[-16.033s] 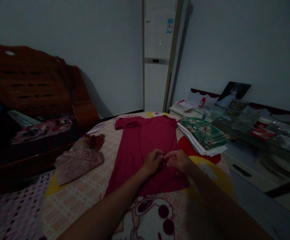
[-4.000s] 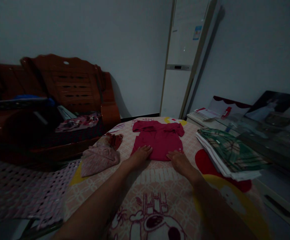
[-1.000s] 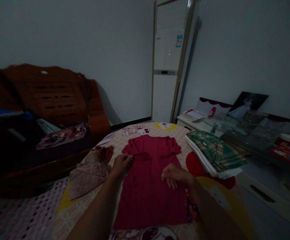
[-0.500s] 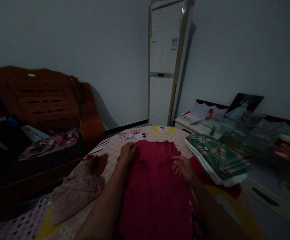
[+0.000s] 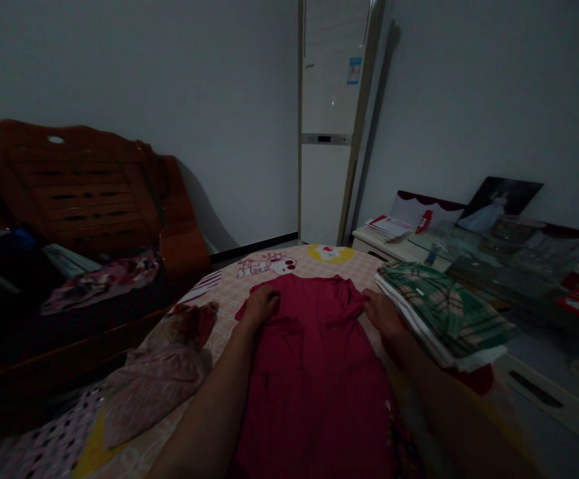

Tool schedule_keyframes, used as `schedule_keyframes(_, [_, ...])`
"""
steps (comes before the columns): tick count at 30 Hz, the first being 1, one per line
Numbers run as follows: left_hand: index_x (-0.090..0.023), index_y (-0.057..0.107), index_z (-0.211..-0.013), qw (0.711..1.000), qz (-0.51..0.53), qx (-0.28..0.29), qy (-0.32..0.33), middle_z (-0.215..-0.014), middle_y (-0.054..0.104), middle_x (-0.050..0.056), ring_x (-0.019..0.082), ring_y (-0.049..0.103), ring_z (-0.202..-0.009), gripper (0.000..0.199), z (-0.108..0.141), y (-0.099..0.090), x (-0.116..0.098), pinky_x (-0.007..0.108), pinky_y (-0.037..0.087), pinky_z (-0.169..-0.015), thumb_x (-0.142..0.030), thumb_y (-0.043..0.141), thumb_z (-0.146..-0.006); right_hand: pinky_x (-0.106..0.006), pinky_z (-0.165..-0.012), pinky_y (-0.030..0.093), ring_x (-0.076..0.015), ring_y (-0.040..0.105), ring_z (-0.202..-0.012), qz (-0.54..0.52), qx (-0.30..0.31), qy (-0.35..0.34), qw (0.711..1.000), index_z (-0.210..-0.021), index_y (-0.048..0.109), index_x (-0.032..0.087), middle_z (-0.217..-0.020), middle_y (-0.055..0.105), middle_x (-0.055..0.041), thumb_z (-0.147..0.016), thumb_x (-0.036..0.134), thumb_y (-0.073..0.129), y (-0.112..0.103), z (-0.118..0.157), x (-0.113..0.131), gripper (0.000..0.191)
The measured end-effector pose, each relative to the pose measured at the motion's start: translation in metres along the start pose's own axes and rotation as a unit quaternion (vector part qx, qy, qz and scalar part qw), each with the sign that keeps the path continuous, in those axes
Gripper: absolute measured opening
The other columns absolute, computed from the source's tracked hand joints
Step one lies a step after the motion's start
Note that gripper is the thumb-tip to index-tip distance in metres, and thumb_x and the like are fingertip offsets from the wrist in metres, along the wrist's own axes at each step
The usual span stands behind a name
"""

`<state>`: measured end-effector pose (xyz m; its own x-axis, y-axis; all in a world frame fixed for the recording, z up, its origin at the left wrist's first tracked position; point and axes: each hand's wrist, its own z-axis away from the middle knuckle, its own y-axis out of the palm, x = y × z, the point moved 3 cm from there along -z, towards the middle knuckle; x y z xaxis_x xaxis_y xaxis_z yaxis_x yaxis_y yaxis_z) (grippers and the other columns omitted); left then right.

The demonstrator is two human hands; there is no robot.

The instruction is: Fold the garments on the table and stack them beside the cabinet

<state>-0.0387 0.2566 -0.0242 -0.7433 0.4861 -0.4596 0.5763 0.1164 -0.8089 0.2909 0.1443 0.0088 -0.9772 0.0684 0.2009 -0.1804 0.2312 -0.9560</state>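
Observation:
A dark pink shirt lies spread on the table with its collar end away from me. My left hand is closed on the shirt's upper left edge, its fingers curled against the cloth. At the upper right edge my right hand pinches the fabric at the shoulder, thumb and fingers together. Creases run across the upper part of the shirt. Coloured embroidery or print shows dimly along its lower right side.
Left of the shirt sit a crumpled pinkish garment and a reddish cloth. A folded green plaid stack lies to the right. Beyond are a wooden bench, a standing air conditioner and a glass-topped cabinet.
My right hand has moved outward and slightly up, closing on the shirt's right edge and pulling it rightward. My left hand stays on the left edge. The view has tilted slightly.

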Motion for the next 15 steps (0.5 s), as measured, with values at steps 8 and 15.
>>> schedule_keyframes(8, [-0.016,0.073,-0.098,0.999,-0.014,-0.034,-0.003,-0.106,0.072,0.010,0.024,0.064,-0.104,0.026,-0.005,0.002,0.005,0.038,0.047,-0.099,-0.014,0.055,-0.079,-0.035,-0.078,0.049,-0.0295,0.069,-0.094,0.148,0.063,0.062,0.985,-0.096,0.072,0.012,-0.097,0.072,-0.0209,-0.087,0.013,0.049,-0.026,0.011,-0.028,0.025])
schedule_keyframes(15, [-0.017,0.069,-0.107,0.998,-0.011,-0.033,-0.056,-0.113,0.070,0.011,0.024,0.063,-0.109,0.030,-0.004,-0.001,0.009,0.037,0.047,-0.100,-0.014,0.053,-0.082,-0.027,-0.081,0.050,-0.0214,0.070,-0.092,-0.131,-0.015,-0.014,0.991,-0.099,0.075,0.014,-0.095,0.075,-0.0124,-0.087,0.015,0.049,-0.020,-0.031,0.018,0.028])
